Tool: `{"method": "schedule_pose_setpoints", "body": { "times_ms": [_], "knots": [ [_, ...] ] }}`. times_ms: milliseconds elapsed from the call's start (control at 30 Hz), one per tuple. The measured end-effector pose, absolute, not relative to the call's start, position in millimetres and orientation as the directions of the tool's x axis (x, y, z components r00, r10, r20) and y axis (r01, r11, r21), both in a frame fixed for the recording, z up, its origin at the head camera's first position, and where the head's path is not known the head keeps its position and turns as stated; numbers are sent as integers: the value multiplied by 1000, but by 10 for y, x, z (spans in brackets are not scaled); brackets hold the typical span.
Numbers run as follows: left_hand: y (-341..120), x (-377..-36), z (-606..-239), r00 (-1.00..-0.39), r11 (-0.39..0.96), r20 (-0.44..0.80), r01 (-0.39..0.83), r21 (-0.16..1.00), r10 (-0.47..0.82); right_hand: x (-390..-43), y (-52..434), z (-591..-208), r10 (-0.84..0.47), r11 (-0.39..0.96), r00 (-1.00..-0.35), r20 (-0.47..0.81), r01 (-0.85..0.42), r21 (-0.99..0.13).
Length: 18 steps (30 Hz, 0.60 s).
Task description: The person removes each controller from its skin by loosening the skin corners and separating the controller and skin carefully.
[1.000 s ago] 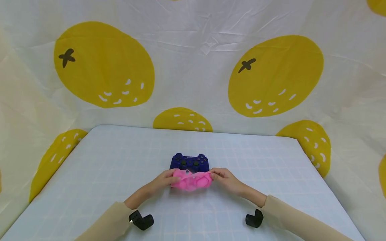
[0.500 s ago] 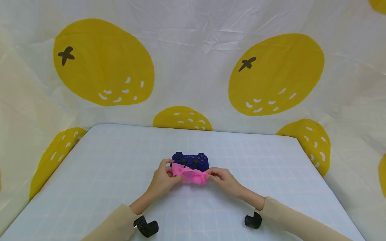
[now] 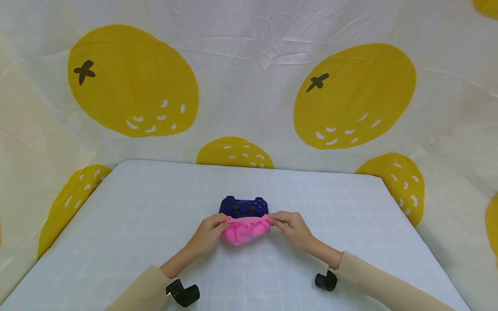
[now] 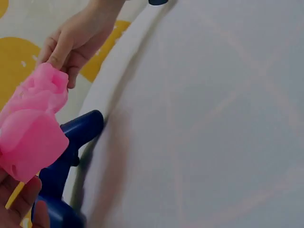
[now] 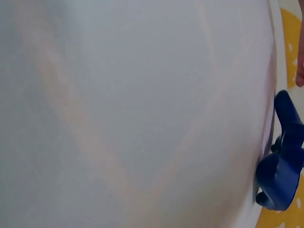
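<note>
We judge the main risk to be the soft pink silicone cover (image 3: 246, 229) slipping from one pinch and snapping back, since it is held only at its two ends and looks stretchy; a sudden release could also knock the blue controller (image 3: 244, 207) just behind it. The left hand (image 3: 209, 235) pinches the cover's left end between thumb and curled fingers; the right hand (image 3: 293, 227) pinches the right end likewise. The cover hangs between them, just in front of the controller, which lies flat on the worktop (image 3: 116, 224).
</note>
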<state>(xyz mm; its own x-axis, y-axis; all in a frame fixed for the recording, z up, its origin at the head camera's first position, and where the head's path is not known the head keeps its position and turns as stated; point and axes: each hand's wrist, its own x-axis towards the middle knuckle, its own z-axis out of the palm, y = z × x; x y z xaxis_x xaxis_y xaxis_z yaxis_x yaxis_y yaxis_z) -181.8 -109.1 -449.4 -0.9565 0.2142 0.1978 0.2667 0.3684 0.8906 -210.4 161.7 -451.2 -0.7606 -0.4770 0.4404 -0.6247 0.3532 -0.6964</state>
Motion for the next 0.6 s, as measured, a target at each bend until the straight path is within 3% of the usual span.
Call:
{"method": "schedule_pose_setpoints", "body": {
  "times_ms": [167,333,467,600],
  "knots": [
    [-1233,-1907,-4497,-903,205,144,243,948,404,-2128,1641,-4499,-483,339,-786,385,-574,-745],
    [-1293,-1937,-4471,-823,120,120,221,968,555,-2167,1663,-4487,-567,157,-786,246,-396,-905],
    [-1304,-1954,-4431,-745,88,129,244,966,654,-2188,1698,-4503,-701,-25,-699,142,-174,-984],
    [-1316,-1973,-4373,-689,87,140,283,955,711,-2195,1705,-4495,-814,-85,-575,77,-13,-996]
  ]
}}
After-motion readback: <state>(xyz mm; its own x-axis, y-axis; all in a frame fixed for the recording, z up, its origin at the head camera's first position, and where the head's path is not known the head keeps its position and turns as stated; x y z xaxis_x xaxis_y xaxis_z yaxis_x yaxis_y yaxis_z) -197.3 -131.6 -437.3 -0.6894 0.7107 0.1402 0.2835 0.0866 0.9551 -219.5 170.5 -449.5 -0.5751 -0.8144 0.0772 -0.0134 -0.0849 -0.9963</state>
